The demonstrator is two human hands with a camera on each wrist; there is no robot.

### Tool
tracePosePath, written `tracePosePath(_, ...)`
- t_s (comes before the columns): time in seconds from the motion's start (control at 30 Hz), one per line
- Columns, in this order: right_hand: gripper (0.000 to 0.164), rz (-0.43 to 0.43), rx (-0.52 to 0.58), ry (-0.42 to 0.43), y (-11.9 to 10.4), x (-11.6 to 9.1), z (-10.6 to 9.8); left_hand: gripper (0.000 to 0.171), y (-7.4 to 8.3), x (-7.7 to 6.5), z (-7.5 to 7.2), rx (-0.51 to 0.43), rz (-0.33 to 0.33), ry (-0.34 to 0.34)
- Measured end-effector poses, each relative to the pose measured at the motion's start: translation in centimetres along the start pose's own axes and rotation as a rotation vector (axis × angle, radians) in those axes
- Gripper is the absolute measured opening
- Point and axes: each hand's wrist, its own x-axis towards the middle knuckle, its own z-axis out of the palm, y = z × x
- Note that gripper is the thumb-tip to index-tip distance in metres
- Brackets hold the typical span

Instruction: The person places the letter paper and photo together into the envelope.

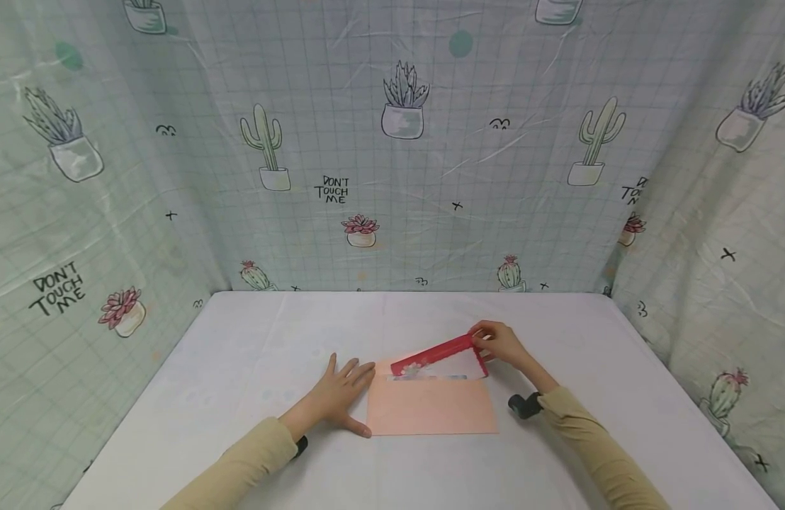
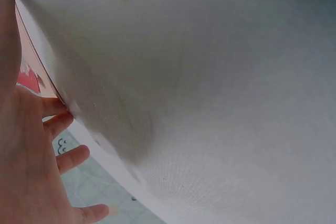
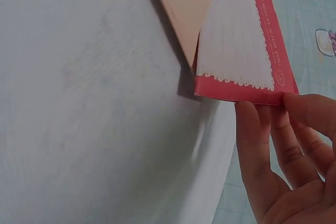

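A peach envelope [image 1: 431, 409] lies flat on the white table, its opening facing away from me. A red-bordered sheet of letter paper [image 1: 453, 358], lined white inside, stands slanted, partly in the opening, right end higher. My right hand [image 1: 501, 344] pinches its upper right corner; in the right wrist view the thumb and fingers [image 3: 248, 124] hold the red edge. My left hand [image 1: 341, 394] is spread on the table, fingertips and thumb touching the envelope's left edge. A thin bluish printed strip [image 1: 427, 377] shows along the opening; what it belongs to is hidden.
The white table [image 1: 290, 319] is enclosed at the back and sides by a curtain [image 1: 431, 177] printed with cacti. A black wrist device [image 1: 525, 405] sits under the right forearm, and another [image 1: 300, 446] by the left one.
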Motion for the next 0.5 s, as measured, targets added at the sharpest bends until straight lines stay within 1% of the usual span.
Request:
tracePosePath(0.13,0.025,0.007,0.024,-0.048,-0.3,0.1,0.2,0.108,0.0,0.0,0.0,-0.025,-0.001,-0.009)
tracePosePath(0.2,0.026,0.011,0.042,-0.073,-0.4,0.1,0.3,0.107,0.0,0.0,-0.1,-0.023,0.001,-0.012)
tracePosePath(0.37,0.023,0.027,0.071,-0.120,-0.8,0.2,0.5,0.107,0.0,-0.1,-0.3,-0.011,0.006,-0.007)
tracePosePath(0.4,0.023,0.024,0.077,-0.129,-1.3,0.0,0.5,0.108,0.0,-0.1,-0.3,-0.010,0.005,-0.008)
tracePosePath(0.5,0.022,0.012,0.084,-0.156,-1.2,0.1,0.8,0.108,0.0,0.0,-0.2,-0.003,0.002,-0.009)
